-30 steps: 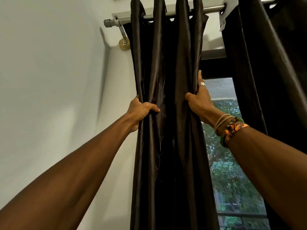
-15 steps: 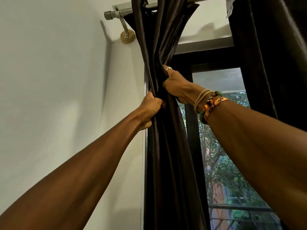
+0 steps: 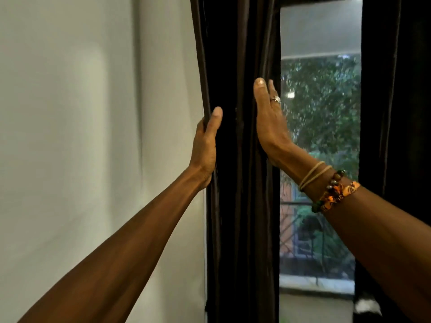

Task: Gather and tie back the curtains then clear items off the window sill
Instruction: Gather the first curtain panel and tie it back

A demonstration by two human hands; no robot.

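We have the gathered curtain (image 3: 238,159) running twelve to six between our palms: left hand (image 3: 206,145) at its nine o'clock edge, right hand (image 3: 270,122) at three. Both hands' fingers lie straight and flat against the folds, not closed round them, so the bundle must still be encircled before tying.

Dark brown glossy curtain (image 3: 238,159) bunched into narrow vertical folds at centre, second dark curtain (image 3: 396,89) hanging at three o'clock, pale window sill (image 3: 314,282) at five o'clock

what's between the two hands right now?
In the head view, only the bunched dark curtain lies between the left hand and the right hand; each hand presses flat against one side of it.
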